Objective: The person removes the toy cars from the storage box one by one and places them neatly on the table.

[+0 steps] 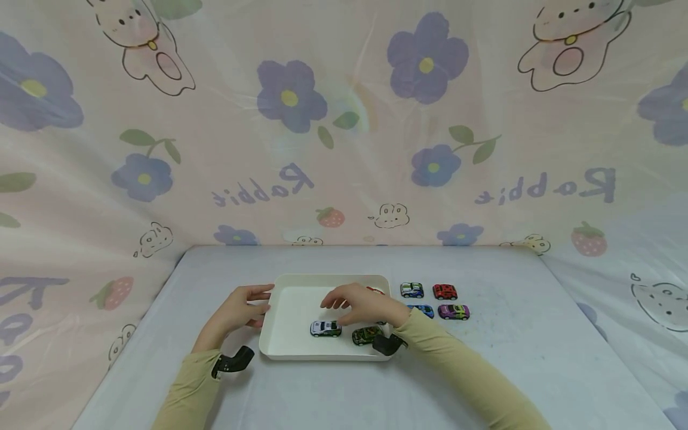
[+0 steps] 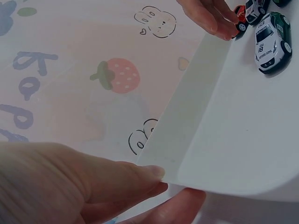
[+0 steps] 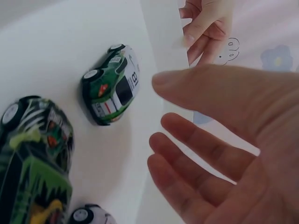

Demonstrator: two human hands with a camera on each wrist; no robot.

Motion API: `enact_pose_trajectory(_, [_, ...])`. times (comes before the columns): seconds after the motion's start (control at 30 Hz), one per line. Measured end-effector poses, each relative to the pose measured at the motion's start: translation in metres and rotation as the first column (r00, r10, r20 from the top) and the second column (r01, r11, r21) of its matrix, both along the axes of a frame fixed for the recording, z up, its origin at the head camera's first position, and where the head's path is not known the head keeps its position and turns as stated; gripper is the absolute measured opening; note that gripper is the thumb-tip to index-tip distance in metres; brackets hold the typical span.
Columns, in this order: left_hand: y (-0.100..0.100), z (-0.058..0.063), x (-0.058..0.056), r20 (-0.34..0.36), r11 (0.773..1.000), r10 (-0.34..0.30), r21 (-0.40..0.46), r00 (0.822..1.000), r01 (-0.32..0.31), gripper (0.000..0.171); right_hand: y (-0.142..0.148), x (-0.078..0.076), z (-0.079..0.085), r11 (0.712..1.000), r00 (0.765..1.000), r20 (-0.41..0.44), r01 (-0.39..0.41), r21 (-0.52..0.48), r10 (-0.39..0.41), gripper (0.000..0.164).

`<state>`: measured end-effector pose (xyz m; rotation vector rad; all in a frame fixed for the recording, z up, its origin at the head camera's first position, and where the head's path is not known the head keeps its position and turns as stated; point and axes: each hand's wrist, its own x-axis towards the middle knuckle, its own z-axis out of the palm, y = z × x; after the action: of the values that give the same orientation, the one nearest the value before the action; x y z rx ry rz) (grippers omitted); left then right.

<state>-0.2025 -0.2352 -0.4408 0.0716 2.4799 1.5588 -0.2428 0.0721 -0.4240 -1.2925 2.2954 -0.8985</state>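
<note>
My left hand [image 1: 236, 310] touches the left rim of a white tray [image 1: 287, 352], its fingertips against the edge; the left wrist view shows this near a corner. Over the tray's right part hovers my right hand [image 1: 365, 304], fingers loosely bent and nothing between them in the right wrist view. Just below its thumb sits a white-and-green toy car [image 1: 325, 328]. Beside that stands a dark green patterned toy car [image 1: 367, 335]. A red toy car [image 2: 240, 19] and another white-patterned toy car [image 2: 256, 10] are in the tray too, mostly behind the right hand in the head view.
Right of the tray, on the white-covered table [image 1: 516, 358], stand a white-blue-green toy car [image 1: 411, 290], a red one [image 1: 445, 291], a blue one [image 1: 423, 310] partly hidden, and a purple-and-yellow one [image 1: 454, 312]. A printed curtain [image 1: 355, 149] hangs behind the table.
</note>
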Motion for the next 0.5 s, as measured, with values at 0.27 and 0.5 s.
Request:
enact_pose_trajectory(0.27, [0.0,0.001,0.001,0.003,1.0,0.002,0.004,1.0,-0.002,0.052,-0.008,0.003,-0.006,0.999,1.0,0.031,0.005,0.042,-0.006,0.041])
enact_pose_trajectory(0.5, [0.0,0.0,0.001,0.002,1.0,0.002,0.013,1.0,-0.002,0.052,-0.014,0.005,-0.01,0.995,1.0,0.027,0.008,0.097,-0.011,0.043])
